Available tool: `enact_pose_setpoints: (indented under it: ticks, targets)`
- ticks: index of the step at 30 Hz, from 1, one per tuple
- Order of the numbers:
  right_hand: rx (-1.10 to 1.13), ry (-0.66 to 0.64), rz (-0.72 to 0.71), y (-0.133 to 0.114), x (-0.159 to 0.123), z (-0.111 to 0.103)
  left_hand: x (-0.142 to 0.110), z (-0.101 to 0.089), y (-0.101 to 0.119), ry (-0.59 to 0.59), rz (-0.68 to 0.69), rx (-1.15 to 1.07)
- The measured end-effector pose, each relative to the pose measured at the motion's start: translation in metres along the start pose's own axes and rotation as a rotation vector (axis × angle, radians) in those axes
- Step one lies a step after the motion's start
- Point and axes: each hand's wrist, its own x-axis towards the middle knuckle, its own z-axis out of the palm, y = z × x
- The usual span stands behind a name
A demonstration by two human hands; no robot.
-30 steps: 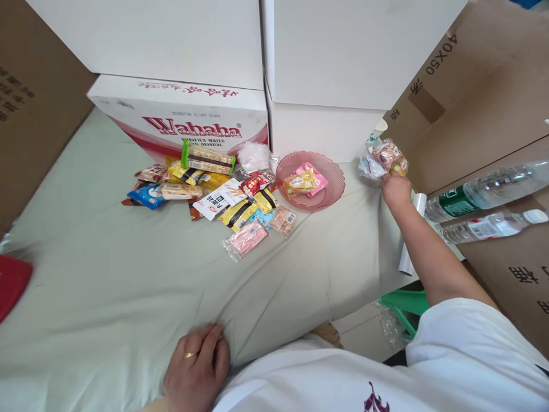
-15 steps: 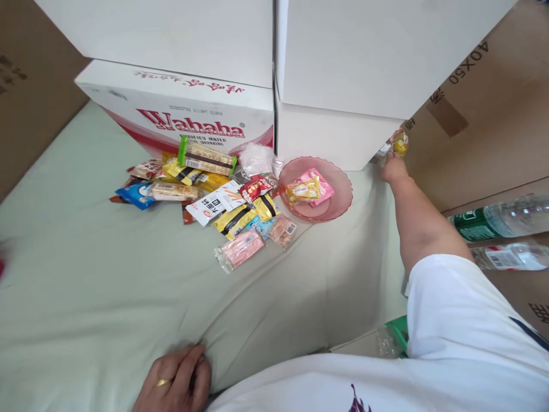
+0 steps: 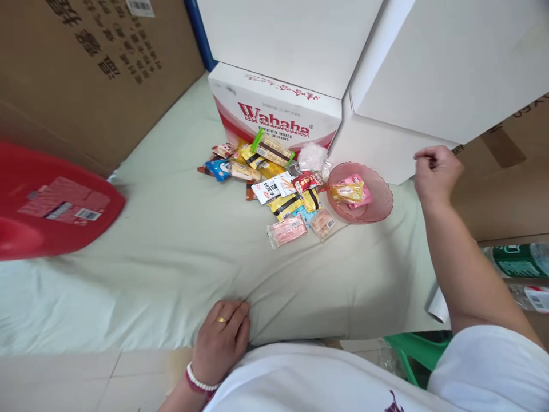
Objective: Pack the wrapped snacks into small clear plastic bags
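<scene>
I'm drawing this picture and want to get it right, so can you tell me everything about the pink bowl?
The pink bowl is round and see-through, with a wavy rim; it could be glass or plastic. It stands upright on the pale green cloth, in front of a white box. Inside, a yellow packet partly covers a pink packet. Snacks lie close on its left; I can't tell if they touch it. No hand touches it.
</scene>
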Motion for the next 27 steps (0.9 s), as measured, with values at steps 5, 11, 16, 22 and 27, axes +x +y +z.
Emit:
enact_pose_setpoints:
  ticks: [5,11,16,22,27]
  targets:
    - [0.145,-0.291,-0.390,-0.126,0.014,0.018,-0.002,0.000,0.001,0.017,-0.014,-0.026]
    - [-0.028,-0.468,-0.562,-0.227,0.012,0.072,-0.005,-0.001,0.002,-0.015,-0.036,-0.001]
    - [0.050,-0.418,-0.427,-0.231,0.023,0.082,-0.008,0.000,0.001,0.016,-0.042,-0.068]
    - [0.731,-0.232,-0.045,-0.194,0.007,0.038,-0.008,-0.008,0.001,0.095,-0.256,-0.383]
    - [1.421,-0.505,0.407,-0.198,-0.103,0.000,0.026,-0.014,0.008,0.092,-0.538,-0.722]
